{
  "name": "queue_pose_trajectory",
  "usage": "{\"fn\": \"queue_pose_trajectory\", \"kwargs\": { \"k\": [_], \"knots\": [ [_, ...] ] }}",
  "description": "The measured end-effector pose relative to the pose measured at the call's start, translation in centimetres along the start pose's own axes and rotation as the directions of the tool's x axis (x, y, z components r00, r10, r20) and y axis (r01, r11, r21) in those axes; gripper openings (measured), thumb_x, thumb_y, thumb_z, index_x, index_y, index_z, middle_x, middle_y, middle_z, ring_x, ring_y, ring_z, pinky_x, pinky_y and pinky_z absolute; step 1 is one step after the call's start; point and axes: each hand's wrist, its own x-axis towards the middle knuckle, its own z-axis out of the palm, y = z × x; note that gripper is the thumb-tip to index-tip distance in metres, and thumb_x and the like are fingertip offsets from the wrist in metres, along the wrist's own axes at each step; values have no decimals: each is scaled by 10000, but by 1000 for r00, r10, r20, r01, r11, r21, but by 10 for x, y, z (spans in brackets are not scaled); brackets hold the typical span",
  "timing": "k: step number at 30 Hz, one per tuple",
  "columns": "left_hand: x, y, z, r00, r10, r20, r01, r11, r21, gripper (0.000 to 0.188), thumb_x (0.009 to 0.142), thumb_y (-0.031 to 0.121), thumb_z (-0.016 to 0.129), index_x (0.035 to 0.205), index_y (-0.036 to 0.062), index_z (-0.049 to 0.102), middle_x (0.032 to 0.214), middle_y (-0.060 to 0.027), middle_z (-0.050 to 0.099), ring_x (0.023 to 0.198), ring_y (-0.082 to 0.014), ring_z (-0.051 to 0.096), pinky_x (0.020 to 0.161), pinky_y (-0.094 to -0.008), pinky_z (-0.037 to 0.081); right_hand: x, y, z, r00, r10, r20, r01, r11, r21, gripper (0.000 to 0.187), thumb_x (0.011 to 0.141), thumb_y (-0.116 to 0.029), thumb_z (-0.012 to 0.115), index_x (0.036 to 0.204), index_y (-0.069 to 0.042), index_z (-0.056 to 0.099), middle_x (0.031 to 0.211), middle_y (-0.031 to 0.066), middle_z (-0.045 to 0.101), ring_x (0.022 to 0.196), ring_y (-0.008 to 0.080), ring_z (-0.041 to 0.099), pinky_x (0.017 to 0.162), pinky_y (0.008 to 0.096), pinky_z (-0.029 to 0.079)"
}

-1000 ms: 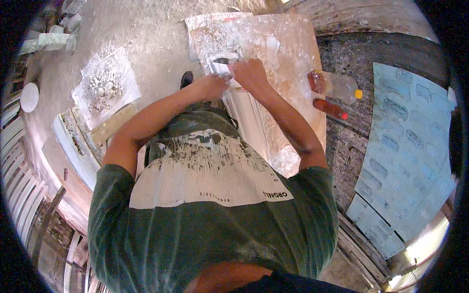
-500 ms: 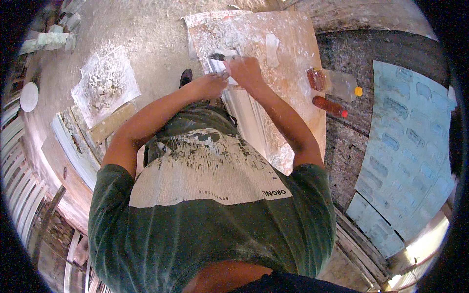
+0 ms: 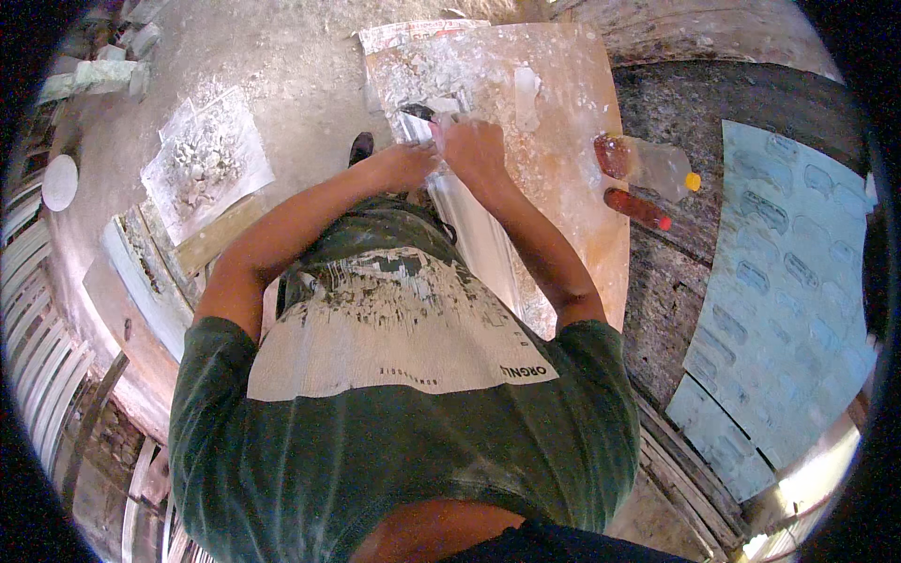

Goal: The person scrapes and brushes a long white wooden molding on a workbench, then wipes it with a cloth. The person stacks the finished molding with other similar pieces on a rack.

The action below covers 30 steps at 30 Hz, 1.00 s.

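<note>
My left hand (image 3: 411,164) and my right hand (image 3: 472,148) meet above the near left part of a dusty, brownish board (image 3: 572,103). The fingers of both are closed. What the left fingers pinch is too small to make out. My right hand is curled like a fist, and its grip hides whatever it may hold. Just beyond the fingers is a whitish, striped piece (image 3: 414,126), with a small dark object (image 3: 417,111) at its far end. Long pale strips (image 3: 479,225) run from under my hands toward my body.
Right of the board lie a clear bottle with a yellow cap (image 3: 657,169) and a smaller reddish-brown bottle with a red cap (image 3: 633,206). Farther right is a light blue moulded sheet (image 3: 779,281). On the left, a white sheet (image 3: 249,141) carries crumbly pale lumps beside wooden boards (image 3: 218,235).
My right hand has drawn back slightly toward my body, and the left fingers have curled a little. The view has shifted slightly. The bottles and sheets lie as before.
</note>
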Motion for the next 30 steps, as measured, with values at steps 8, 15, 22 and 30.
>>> {"fn": "queue_pose_trajectory", "kwargs": {
  "k": [8,15,22,30],
  "knots": [
    [2,-2,4,997,-33,-67,30,998,-55,478,832,156,510,1234,-97,458,1406,-242,369,1335,-329,340,1066,-419,346,4,10,-6,984,152,89,-158,985,74,249,886,-376,523,948,-184,669,738,110,670,669,287,660,576,427,503],
    [-1,-1,5,986,75,-146,-70,997,39,480,851,147,506,1289,-22,408,1459,-248,267,1332,-354,334,1064,-448,340,-4,32,7,928,371,35,-369,903,222,277,840,-400,584,959,-182,707,824,102,689,744,303,668,679,450,507],
    [8,-10,18,992,22,-124,-24,1000,-13,612,834,224,613,1378,85,367,1449,-257,274,1335,-378,308,1065,-462,333,-13,29,3,891,453,38,-438,834,335,265,827,-417,597,937,-206,714,843,117,685,780,319,663,706,446,516],
    [3,-8,10,987,60,-151,-59,998,12,502,831,192,578,1251,-51,448,1446,-273,266,1279,-391,387,1046,-445,362,-7,23,-2,892,449,48,-438,834,336,286,844,-423,572,927,-187,711,836,126,683,770,327,663,699,459,513]
  ]
}}
